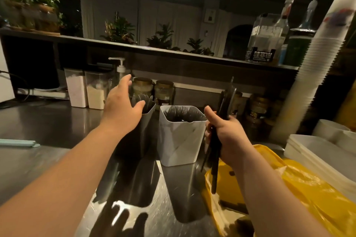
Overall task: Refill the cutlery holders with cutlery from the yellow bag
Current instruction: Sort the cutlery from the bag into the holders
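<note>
Black cutlery bundle (pixel 214 167) gripped by right hand (pixel 229 136) fingers, centre-right of frame, above yellow bag (pixel 308 188) at lower right. Left hand (pixel 121 106) fingers spread open over grey holder (pixel 147 121), beside white holder (pixel 179 140), centre, on steel desk (pixel 48 121).

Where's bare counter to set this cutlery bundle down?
Bare counter lies left of the grey holder, toward the pale blue strip, and in front of the white holder. The right is crowded: yellow bag, white trays, cup stack.

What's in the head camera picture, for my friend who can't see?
A person's right hand grips black cutlery above a yellow bag; the open left hand hovers by a dark holder beside a white holder on a steel counter.
</note>
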Demonstrator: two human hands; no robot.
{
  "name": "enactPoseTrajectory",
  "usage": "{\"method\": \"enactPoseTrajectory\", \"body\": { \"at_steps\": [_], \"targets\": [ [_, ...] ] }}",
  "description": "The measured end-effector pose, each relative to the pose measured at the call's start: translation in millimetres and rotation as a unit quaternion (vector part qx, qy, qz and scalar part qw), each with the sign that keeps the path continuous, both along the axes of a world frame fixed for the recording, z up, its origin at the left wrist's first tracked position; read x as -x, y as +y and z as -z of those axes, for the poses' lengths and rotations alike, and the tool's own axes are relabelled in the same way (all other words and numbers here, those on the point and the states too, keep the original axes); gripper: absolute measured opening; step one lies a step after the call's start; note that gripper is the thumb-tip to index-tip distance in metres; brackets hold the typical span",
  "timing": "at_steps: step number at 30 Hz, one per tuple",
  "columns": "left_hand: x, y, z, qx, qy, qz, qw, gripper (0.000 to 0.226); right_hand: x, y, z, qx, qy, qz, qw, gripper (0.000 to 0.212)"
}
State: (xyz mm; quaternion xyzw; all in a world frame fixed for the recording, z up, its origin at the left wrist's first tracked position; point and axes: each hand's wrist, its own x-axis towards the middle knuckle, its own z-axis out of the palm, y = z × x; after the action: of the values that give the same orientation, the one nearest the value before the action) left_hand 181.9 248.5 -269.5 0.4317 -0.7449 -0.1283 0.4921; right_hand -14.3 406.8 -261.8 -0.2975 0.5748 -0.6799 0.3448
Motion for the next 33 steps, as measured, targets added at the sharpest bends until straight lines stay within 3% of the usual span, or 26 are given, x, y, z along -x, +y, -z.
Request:
{"method": "enactPoseTrajectory", "body": {
  "at_steps": [3, 6, 8, 9, 10, 12, 14, 16, 18, 24, 29, 33],
  "targets": [
    [2.9, 4.9, 7.0, 0.023, -0.030, 0.011, 0.999, 0.066, 2.0, 26.8, 20.6, -0.002, -0.074, -0.052, 0.996, 0.038],
    [8.9, 28.5, 12.5, 0.127, -0.014, -0.009, 0.992, 0.044, 5.9, 42.7, 41.4, 0.030, -0.130, -0.087, 0.987, 0.038],
    [22.8, 68.1, 17.5, 0.143, 0.036, 0.059, 0.987, 0.020, 9.4, 47.4, 53.0, 0.059, -0.146, -0.108, 0.982, 0.041],
    [32.0, 90.8, 21.6, 0.094, 0.038, 0.126, 0.987, 0.009, 9.8, 48.4, 56.3, 0.072, -0.145, -0.114, 0.980, 0.042],
    [42.3, 111.7, 26.0, -0.001, 0.030, 0.204, 0.978, 0.010, 10.1, 48.1, 58.0, 0.083, -0.143, -0.115, 0.979, 0.042],
    [61.2, 144.1, 41.3, -0.230, -0.007, 0.338, 0.913, 0.028, 10.2, 47.5, 60.9, 0.108, -0.144, -0.099, 0.979, 0.043],
    [73.6, 156.3, 59.2, -0.350, -0.041, 0.379, 0.856, 0.050, 9.7, 45.5, 62.6, 0.125, -0.136, -0.064, 0.981, 0.046],
    [77.2, 158.7, 68.3, -0.371, -0.046, 0.378, 0.847, 0.069, 8.2, 41.7, 64.4, 0.140, -0.118, -0.026, 0.983, 0.047],
    [79.3, 158.4, 72.7, -0.375, -0.048, 0.380, 0.844, 0.074, 7.1, 40.8, 65.3, 0.157, -0.114, -0.005, 0.981, 0.047],
    [68.7, 163.8, 71.1, -0.435, -0.006, 0.390, 0.812, 0.048, 3.1, 44.0, 70.0, 0.139, -0.092, -0.045, 0.985, 0.036],
    [61.6, 160.0, 72.8, -0.416, -0.008, 0.384, 0.824, 0.056, -0.8, 40.9, 69.2, 0.179, -0.164, -0.022, 0.970, 0.034],
    [63.1, 164.5, 74.4, -0.455, 0.106, 0.387, 0.795, 0.061, 2.3, 40.9, 70.7, 0.187, -0.160, -0.005, 0.969, 0.040]
  ]
}}
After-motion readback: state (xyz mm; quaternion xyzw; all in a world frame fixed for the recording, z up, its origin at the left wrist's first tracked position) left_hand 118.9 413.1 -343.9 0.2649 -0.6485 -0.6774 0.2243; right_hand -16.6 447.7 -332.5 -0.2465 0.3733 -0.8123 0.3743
